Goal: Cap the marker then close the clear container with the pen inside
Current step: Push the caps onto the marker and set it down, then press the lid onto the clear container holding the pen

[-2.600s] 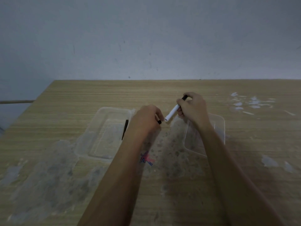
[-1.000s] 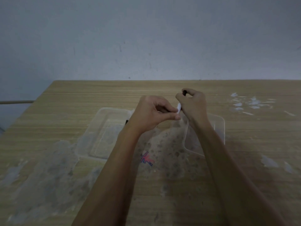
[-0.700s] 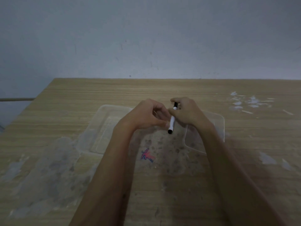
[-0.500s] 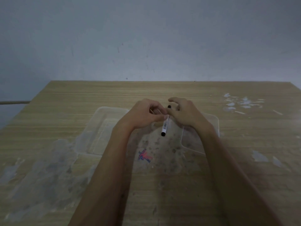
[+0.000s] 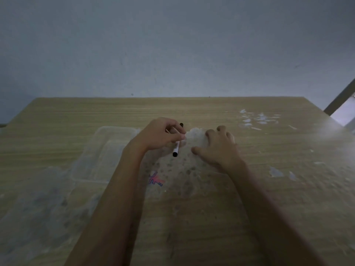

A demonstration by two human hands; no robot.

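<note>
My left hand (image 5: 160,136) is shut on the marker (image 5: 176,148), a white barrel with black at both ends that slants down toward me. It hovers just right of the clear container (image 5: 96,156), which stands with no lid on the wooden table (image 5: 192,110). My right hand (image 5: 218,150) lies with its fingers spread on the clear lid (image 5: 194,134), thumb at the lid's near-left edge. Most of the lid is hidden under that hand. No pen shows in the container past my left arm.
Pale worn patches cover the tabletop around the container and the middle. A small red and blue scribble (image 5: 156,180) sits between my forearms. White flecks (image 5: 255,119) lie at the back right. The wall stands right behind the table's far edge.
The cap went onto the marker. My right hand let go of it and dropped onto the lid, while my left hand kept the marker. The view shifted a little to the right.
</note>
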